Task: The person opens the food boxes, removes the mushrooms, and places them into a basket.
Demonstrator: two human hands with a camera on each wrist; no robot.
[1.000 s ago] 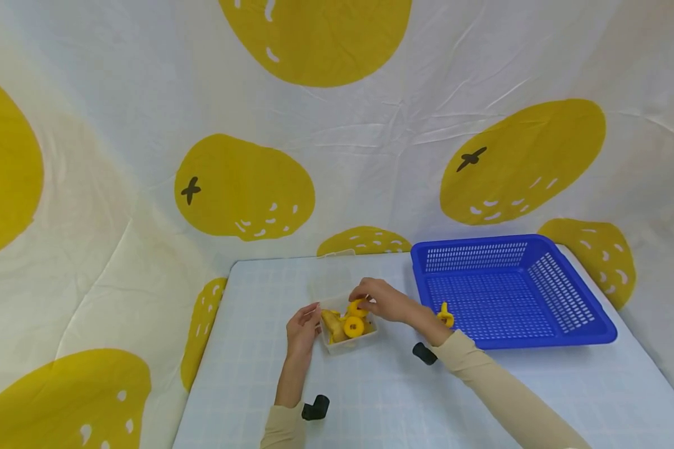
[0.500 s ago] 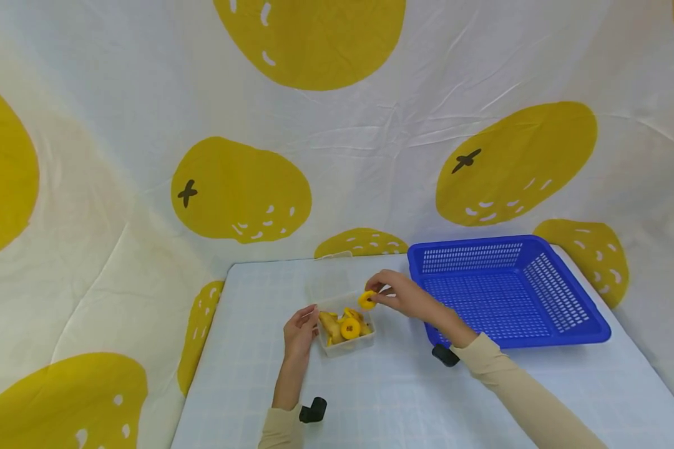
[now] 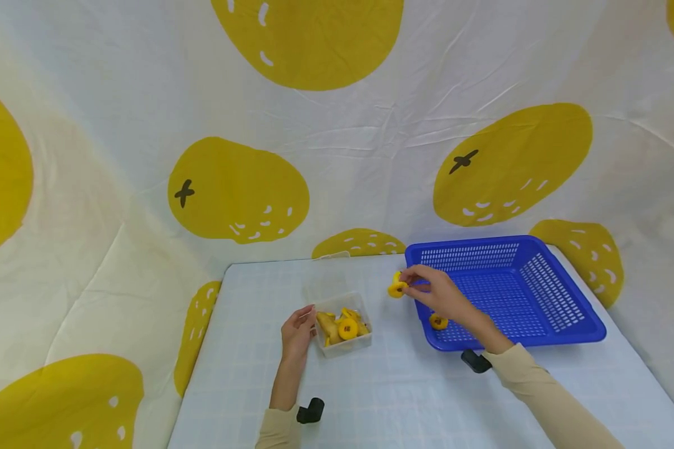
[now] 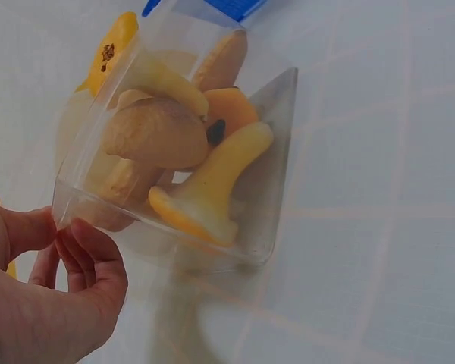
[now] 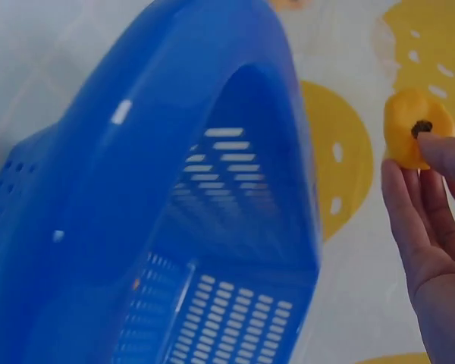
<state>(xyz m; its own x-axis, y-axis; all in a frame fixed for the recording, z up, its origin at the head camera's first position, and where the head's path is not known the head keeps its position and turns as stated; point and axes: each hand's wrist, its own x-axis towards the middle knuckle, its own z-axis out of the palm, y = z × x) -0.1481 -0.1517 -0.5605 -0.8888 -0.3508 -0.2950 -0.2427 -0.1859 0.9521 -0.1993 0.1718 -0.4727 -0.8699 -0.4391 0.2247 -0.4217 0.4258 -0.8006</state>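
Observation:
My left hand (image 3: 296,333) pinches the left rim of a clear plastic container (image 4: 262,246) between thumb and fingertips. Several mushrooms lie inside, some tan like the brown-capped mushroom (image 4: 155,133), others yellow like the trumpet-shaped mushroom (image 4: 231,174). Between the thumb and fingers of my right hand (image 3: 438,293) is a yellow mushroom (image 5: 402,125) with a dark centre, held in the air by the left edge of a blue plastic basket (image 3: 539,340). Another yellow mushroom (image 3: 439,322) lies in the basket's near left corner.
The container's clear lid (image 3: 326,280) lies folded back behind it. A pale checked cloth (image 3: 382,393) covers the table. Behind the table hangs a white sheet (image 3: 359,181) printed with yellow fruit shapes.
My right hand has lifted the yellow mushroom out of the container and carried it right, to the basket's left edge. The left hand stays on the container.

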